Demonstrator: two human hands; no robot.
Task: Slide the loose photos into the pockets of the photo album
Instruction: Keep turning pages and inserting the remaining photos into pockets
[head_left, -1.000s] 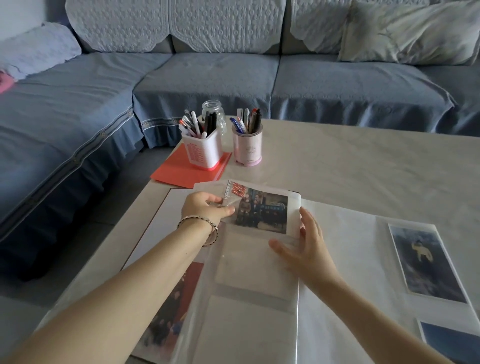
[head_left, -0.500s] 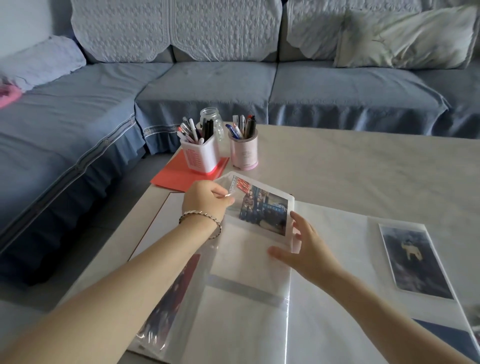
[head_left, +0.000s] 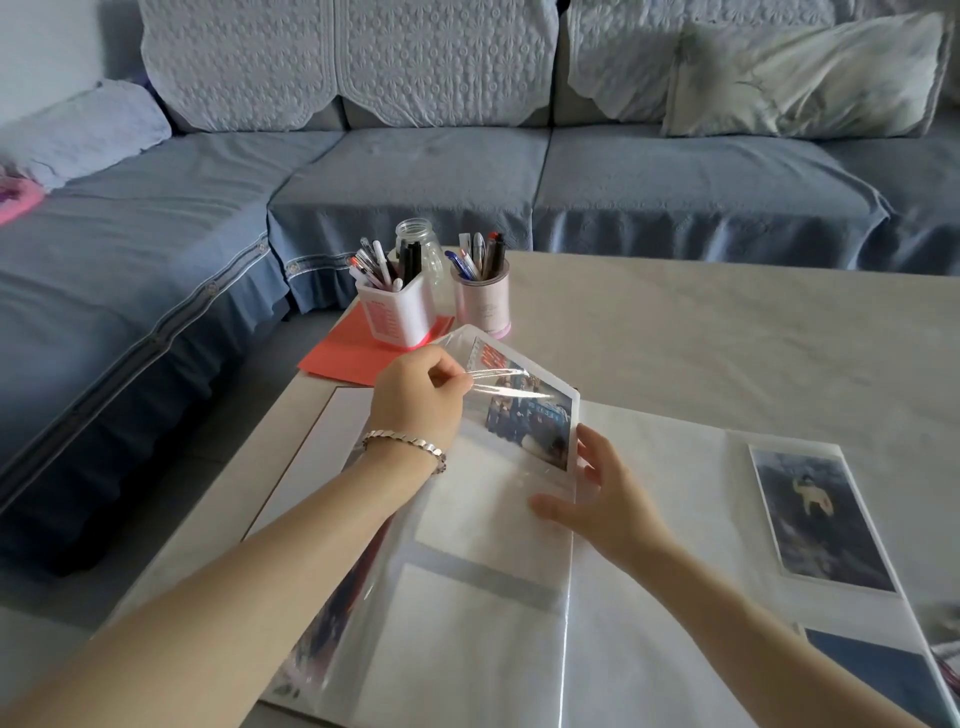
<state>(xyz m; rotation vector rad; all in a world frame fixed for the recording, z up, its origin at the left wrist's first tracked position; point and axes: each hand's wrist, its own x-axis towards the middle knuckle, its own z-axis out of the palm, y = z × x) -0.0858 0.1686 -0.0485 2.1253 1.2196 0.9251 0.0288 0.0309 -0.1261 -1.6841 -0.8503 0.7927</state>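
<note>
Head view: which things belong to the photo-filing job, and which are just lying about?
In use: open white photo album; its clear plastic pocket, pinched by left hand; white-bordered group photo; right hand.
Lying about: white square pen holder; pink round pen cup; clear glass jar; red paper folder.

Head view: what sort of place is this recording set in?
Probably a home living room: a blue corner sofa with a pillow, a table in front of it, and pen cups by a photo album.
</note>
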